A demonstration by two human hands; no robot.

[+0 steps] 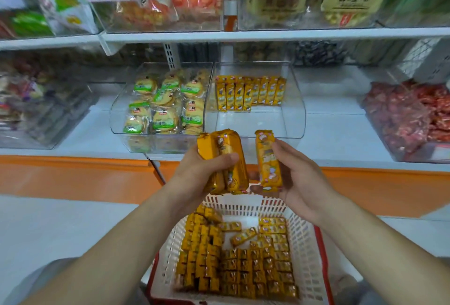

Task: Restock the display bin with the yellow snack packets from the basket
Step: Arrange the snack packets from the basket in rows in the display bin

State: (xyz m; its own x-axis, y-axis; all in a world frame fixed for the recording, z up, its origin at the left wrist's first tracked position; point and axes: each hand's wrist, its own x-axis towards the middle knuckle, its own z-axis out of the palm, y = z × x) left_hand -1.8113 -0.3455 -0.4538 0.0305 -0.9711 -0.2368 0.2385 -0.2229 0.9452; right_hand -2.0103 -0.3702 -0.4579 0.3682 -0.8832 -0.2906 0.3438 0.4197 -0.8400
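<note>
Several yellow snack packets [219, 143] sit bunched in the left hand [199, 173], fingers curled round them. The right hand [297, 175] pinches a single packet [266, 158] upright. Both hover above the white basket [243, 203], just short of the clear display bin [267, 131]. Each packet is best stood upright against the back row [250, 93], face forward.

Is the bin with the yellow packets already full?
No, the yellow packets fill only the back of the display bin; its front floor is bare.
</note>
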